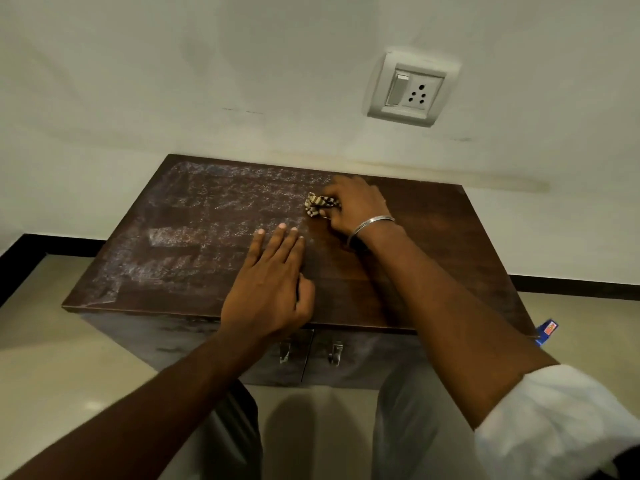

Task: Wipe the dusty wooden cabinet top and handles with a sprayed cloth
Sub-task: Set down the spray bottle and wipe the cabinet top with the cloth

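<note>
A dark wooden cabinet top stands against the wall; its left half is grey with dust, its right half looks darker and cleaner. My right hand grips a bunched striped cloth and presses it on the top near the back middle. My left hand lies flat on the top near the front edge, fingers straight. Two metal handles hang on the door fronts below the front edge.
A white wall with a switch and socket plate rises behind the cabinet. A blue packet pokes out beside the cabinet's right front corner. Beige floor tiles and a black skirting surround the cabinet. My legs stand close to the doors.
</note>
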